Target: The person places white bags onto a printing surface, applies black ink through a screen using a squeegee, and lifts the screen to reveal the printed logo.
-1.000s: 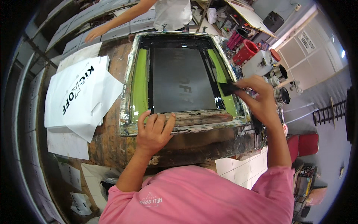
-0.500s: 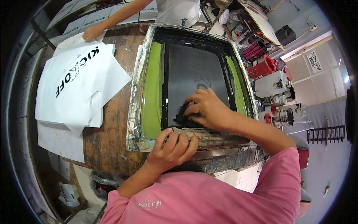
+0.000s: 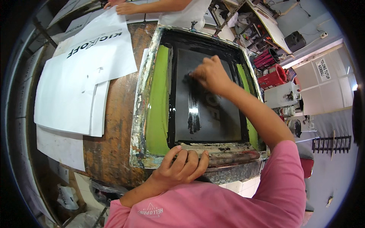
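Observation:
My right hand [image 3: 210,75] is closed on a small, black, ink-soaked rag [image 3: 187,78], pressed to the dark mesh of a screen-printing frame [image 3: 136,127]. Wet black streaks run down the mesh below the rag, beside dark lettering. At the near edge of the frame, my left hand [image 3: 182,167] has its fingers curled over the rim, touching the left end of a squeegee [image 3: 228,156] with a worn wooden handle. My left thumb is hidden. Green strips [image 3: 156,102] border the mesh on both sides.
Across the table [image 3: 114,125], a person's hands [image 3: 127,8] hold a printed white sheet [image 3: 110,49] above a stack of white sheets [image 3: 62,98]. Paint-stained cans and a red bucket [image 3: 272,79] stand to the right. A black rack [image 3: 331,144] hangs on the wall.
My right hand has moved the rag away from me up the mesh, leaving dark wet streaks. My left hand stays on the near rim. The other person has lifted the top printed sheet.

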`<state>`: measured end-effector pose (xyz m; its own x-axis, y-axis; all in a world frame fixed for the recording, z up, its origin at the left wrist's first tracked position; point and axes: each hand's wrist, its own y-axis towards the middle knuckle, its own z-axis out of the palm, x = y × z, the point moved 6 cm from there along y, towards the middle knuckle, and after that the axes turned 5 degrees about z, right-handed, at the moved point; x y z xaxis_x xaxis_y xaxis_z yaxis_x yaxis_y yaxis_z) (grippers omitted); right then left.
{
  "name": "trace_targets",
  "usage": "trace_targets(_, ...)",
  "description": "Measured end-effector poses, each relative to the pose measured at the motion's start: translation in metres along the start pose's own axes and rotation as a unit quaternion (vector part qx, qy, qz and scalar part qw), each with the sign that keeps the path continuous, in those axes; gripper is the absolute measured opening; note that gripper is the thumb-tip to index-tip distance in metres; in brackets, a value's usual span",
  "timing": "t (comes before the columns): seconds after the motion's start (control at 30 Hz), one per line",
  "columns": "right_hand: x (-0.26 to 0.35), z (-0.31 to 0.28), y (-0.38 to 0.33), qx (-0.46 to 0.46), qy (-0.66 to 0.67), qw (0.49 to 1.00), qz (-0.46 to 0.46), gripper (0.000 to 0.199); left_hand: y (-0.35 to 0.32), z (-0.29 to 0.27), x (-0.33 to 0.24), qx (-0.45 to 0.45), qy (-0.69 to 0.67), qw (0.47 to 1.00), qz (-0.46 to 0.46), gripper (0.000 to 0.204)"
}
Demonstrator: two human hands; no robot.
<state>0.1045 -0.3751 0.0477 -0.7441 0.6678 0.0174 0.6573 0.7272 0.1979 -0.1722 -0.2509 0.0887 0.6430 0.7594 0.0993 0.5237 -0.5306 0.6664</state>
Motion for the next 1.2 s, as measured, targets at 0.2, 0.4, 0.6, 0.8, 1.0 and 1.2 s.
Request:
trace_targets(0.2,-0.082,0.037,0.056,-0.009,-0.05,0.991,0.123,0.015,0.004,-0.004,0.001,0.015,-0.01,1.0,0.009,0.031)
trace_targets(0.4,-0.057,0.031,0.033,0.038,0.069,0.993,0.089,0.016,0.004,-0.002,0.0,0.012,-0.024,1.0,-0.005,0.031)
trace_targets(0.6,0.082,-0.046,-0.066,0.109,0.162,0.98,-0.039,0.021,0.005,-0.003,0.0,0.011,-0.025,1.0,-0.008,0.031)
trace_targets(0.8,0.072,-0.04,-0.063,0.065,0.088,0.993,-0.052,0.017,0.005,-0.004,0.0,0.019,-0.024,0.999,-0.015,0.033)
trace_targets(1.0,-0.067,0.03,0.029,-0.014,-0.038,0.995,0.088,0.019,0.005,-0.003,-0.001,0.022,-0.028,0.999,-0.011,0.034)
trace_targets(1.2,-0.082,0.038,0.037,0.013,0.052,0.995,0.083,0.017,0.006,-0.005,-0.001,0.01,-0.007,1.0,-0.008,0.029)
